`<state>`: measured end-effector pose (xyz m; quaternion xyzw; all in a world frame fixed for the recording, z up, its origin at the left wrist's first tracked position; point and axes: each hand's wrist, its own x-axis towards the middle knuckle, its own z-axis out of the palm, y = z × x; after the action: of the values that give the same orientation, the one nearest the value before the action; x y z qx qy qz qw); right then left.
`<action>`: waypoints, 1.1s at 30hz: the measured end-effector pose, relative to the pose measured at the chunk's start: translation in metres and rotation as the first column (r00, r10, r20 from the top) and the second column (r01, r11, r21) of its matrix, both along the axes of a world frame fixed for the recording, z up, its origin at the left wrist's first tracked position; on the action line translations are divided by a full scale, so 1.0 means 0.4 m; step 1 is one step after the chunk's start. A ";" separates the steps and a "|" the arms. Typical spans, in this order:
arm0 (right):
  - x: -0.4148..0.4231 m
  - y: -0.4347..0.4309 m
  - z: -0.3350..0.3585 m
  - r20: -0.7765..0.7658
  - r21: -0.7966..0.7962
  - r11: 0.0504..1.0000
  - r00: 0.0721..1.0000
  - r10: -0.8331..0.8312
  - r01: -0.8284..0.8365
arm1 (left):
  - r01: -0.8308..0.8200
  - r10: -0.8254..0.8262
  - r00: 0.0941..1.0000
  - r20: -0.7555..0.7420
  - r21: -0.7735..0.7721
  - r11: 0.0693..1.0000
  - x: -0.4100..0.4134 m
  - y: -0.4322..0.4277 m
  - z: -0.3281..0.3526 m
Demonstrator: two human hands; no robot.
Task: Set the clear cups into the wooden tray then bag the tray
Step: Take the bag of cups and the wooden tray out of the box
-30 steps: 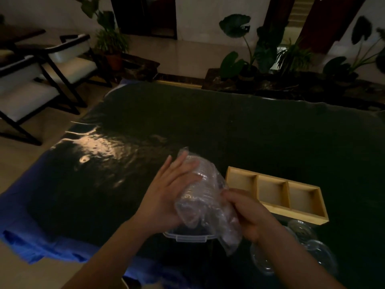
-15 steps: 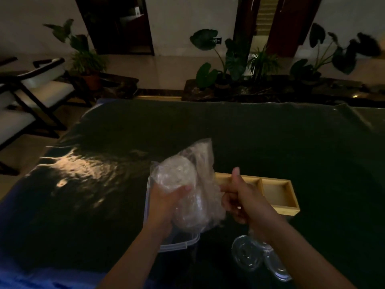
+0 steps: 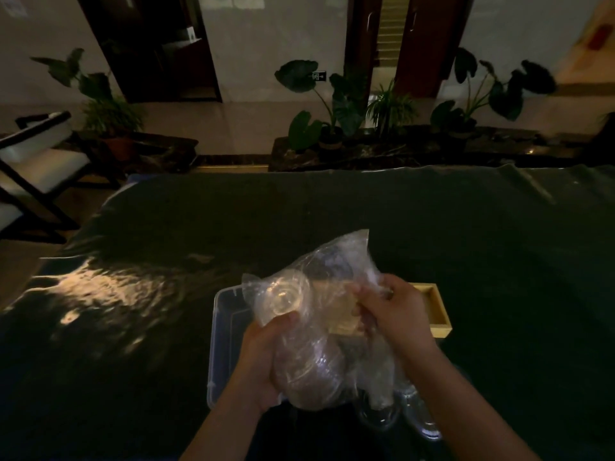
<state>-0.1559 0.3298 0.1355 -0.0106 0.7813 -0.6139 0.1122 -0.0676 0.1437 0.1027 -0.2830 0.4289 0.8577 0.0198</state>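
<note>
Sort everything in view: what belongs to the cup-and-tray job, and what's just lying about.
Job: plastic bag, gripped by the left hand and right hand; clear cups inside it; loose clear cups on the table; wooden tray.
Lying about: clear plastic box, chair, potted plants.

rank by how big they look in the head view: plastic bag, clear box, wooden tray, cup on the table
1. plastic bag, held nearer the camera
2. clear box
3. wooden tray; both partly hidden behind the bag, so their order is unsure
4. cup on the table
</note>
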 end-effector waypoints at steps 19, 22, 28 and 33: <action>-0.061 0.074 0.097 0.005 -0.019 0.998 0.998 -0.067 0.067 | -0.112 0.113 0.994 -0.005 -0.199 0.974 0.049 -0.046 0.041; 0.000 0.062 0.083 0.082 -0.057 0.997 0.995 -0.050 0.055 | -0.194 0.194 0.981 -0.022 -0.199 0.961 0.050 -0.046 0.045; 0.055 0.076 0.027 -0.151 0.397 0.917 0.985 0.086 -0.019 | -0.210 0.217 0.976 0.003 -0.236 0.949 0.055 -0.056 0.058; 0.008 0.091 0.061 -0.243 0.425 0.904 0.956 0.165 -0.048 | -0.150 0.155 0.988 0.012 -0.202 0.968 0.074 -0.072 0.064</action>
<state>-0.1529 0.3660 0.1598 -0.1142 0.8998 -0.4196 0.0366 -0.0381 0.1148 0.1284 -0.3277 0.4895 0.8051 -0.0688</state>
